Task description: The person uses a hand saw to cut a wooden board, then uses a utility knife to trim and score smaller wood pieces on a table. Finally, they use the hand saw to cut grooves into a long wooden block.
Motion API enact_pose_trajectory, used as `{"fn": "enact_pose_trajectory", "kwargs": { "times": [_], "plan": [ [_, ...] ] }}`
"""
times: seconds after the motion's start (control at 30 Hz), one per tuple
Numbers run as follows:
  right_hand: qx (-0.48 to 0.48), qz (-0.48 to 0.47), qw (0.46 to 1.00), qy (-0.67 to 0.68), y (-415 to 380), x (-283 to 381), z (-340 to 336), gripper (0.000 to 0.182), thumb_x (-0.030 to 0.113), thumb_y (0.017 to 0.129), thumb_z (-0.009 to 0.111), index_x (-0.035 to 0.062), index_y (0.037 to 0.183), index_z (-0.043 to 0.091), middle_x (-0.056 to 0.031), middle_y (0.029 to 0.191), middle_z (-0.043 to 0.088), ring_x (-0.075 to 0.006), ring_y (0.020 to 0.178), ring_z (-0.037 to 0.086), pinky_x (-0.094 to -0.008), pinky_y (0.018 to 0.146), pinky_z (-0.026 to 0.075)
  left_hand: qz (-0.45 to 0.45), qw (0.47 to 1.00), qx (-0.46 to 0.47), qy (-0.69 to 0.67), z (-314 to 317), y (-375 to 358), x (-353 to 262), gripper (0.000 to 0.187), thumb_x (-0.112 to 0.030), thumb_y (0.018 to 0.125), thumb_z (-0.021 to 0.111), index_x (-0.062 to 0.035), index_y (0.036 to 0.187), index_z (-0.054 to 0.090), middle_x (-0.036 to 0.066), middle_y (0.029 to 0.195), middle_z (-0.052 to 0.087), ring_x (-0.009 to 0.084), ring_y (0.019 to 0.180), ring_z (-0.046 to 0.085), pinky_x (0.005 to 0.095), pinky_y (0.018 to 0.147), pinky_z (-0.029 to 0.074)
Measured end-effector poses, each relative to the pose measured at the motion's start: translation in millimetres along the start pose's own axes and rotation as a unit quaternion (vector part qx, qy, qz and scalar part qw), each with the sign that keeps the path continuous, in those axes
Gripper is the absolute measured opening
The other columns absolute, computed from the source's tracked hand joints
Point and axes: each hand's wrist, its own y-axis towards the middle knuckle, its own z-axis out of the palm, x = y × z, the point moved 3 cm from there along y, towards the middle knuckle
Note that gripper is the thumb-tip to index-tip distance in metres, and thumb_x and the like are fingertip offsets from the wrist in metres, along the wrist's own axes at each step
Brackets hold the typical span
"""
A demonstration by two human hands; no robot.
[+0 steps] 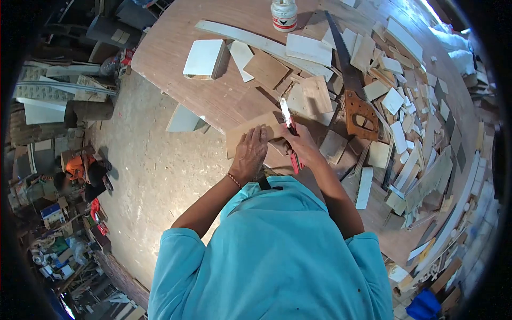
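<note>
At the table edge (160, 64), a thin board (250, 133) is pinned by the flat left hand (249, 152) while a utility knife (288, 121) is gripped in the right hand (301, 143); steady pressure is needed.

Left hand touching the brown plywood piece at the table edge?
Touching. The head view shows the left hand pressed flat on the plywood piece, fingers overlapping its surface with no gap, while the right hand holds a utility knife beside it.

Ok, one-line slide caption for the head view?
Left hand pins a flat brown plywood piece while right hand grips a red-handled utility knife.
</note>
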Motion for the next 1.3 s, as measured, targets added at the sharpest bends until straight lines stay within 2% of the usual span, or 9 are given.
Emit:
{"fn": "enact_pose_trajectory", "kwargs": {
  "times": [0.07,0.13,0.17,0.27,0.57,0.7,1.03,1.13,1.3],
  "plan": [
    [-0.02,0.009,0.999,-0.043,5.5,-21.9,-6.6,0.026,0.027,0.084,0.055,0.0024,0.085,0.046,-0.0056,0.061,0.052,-0.0175,0.049,0.053,-0.0307,0.047,0.045,0.006,0.998,-0.057,-0.001,2.3,-3.7,4.4,0.041,-0.006,0.074,0.048,0.0061,0.113,0.043,0.022,0.114,0.048,0.0342,0.106,0.049,0.04,0.085,0.044],
    [-0.161,-0.145,0.875,-0.432,2.9,-17.8,-10.3,0.029,0.03,0.087,0.048,0.0019,0.089,0.047,-0.0161,0.068,0.058,-0.0299,0.06,0.06,-0.0395,0.051,0.046,0.001,0.996,-0.085,-0.025,0.8,-2.3,9.9,0.038,-0.007,0.074,0.049,0.0055,0.11,0.044,0.022,0.11,0.05,0.0339,0.1,0.052,0.0402,0.082,0.045],
    [-0.148,-0.155,0.885,-0.414,-0.9,-21.0,-11.0,0.027,0.028,0.088,0.047,0.001,0.091,0.047,-0.0235,0.072,0.059,-0.0382,0.069,0.059,-0.0471,0.056,0.045,0.005,0.993,-0.111,-0.043,-2.0,-1.1,12.3,0.036,-0.008,0.074,0.049,0.0049,0.107,0.046,0.022,0.106,0.052,0.0337,0.094,0.055,0.0404,0.079,0.046],
    [-0.13,-0.151,0.853,-0.483,-4.1,-26.7,-5.5,0.026,0.026,0.087,0.047,0.0,0.089,0.047,-0.0228,0.07,0.059,-0.038,0.067,0.059,-0.0464,0.057,0.045,-0.016,0.989,-0.1,-0.104,-9.6,3.8,18.4,0.032,-0.007,0.073,0.049,0.0038,0.103,0.047,0.02,0.102,0.053,0.0309,0.09,0.057,0.0362,0.075,0.048],
    [-0.095,-0.151,0.839,-0.514,-7.7,-14.9,2.1,0.017,0.017,0.083,0.049,-0.0005,0.085,0.047,-0.0226,0.069,0.058,-0.0365,0.063,0.06,-0.044,0.055,0.046,-0.037,0.984,-0.102,-0.144,-17.4,9.8,27.9,0.033,0.002,0.068,0.051,-0.0005,0.101,0.045,0.017,0.099,0.057,0.0324,0.083,0.059,0.0377,0.064,0.05],
    [-0.087,-0.116,0.845,-0.515,-6.3,-10.6,4.2,0.015,0.015,0.081,0.049,0.0,0.084,0.047,-0.0215,0.07,0.058,-0.0369,0.066,0.059,-0.0445,0.057,0.046,-0.035,0.989,-0.074,-0.124,-19.4,13.3,30.7,0.028,-0.005,0.071,0.051,0.0016,0.098,0.049,0.017,0.099,0.056,0.029,0.084,0.059,0.0333,0.066,0.051],
    [-0.068,-0.086,0.858,-0.501,16.5,-24.9,4.0,0.02,0.018,0.084,0.045,-0.0024,0.086,0.047,-0.0254,0.069,0.056,-0.039,0.068,0.058,-0.0469,0.059,0.044,-0.024,0.988,-0.089,-0.124,-19.9,15.4,32.6,0.022,-0.005,0.071,0.051,-0.0006,0.093,0.047,0.015,0.097,0.056,0.0279,0.083,0.059,0.0333,0.064,0.05],
    [-0.116,-0.147,0.826,-0.531,17.9,-20.2,5.5,0.018,0.019,0.084,0.045,0.0017,0.084,0.047,-0.0204,0.067,0.057,-0.0381,0.065,0.057,-0.0463,0.055,0.043,-0.025,0.988,-0.089,-0.125,-22.0,15.1,33.7,0.022,-0.005,0.072,0.051,-0.0011,0.093,0.047,0.014,0.096,0.056,0.0277,0.083,0.059,0.0334,0.064,0.05],
    [-0.094,-0.102,0.858,-0.495,25.6,-11.5,7.2,0.019,0.021,0.084,0.047,0.0024,0.083,0.047,-0.0211,0.066,0.056,-0.0394,0.065,0.057,-0.0479,0.056,0.043,-0.023,0.989,-0.085,-0.119,-22.0,14.5,32.3,0.021,-0.005,0.072,0.051,-0.0013,0.093,0.047,0.015,0.097,0.056,0.0277,0.083,0.059,0.0339,0.064,0.05]
  ]
}}
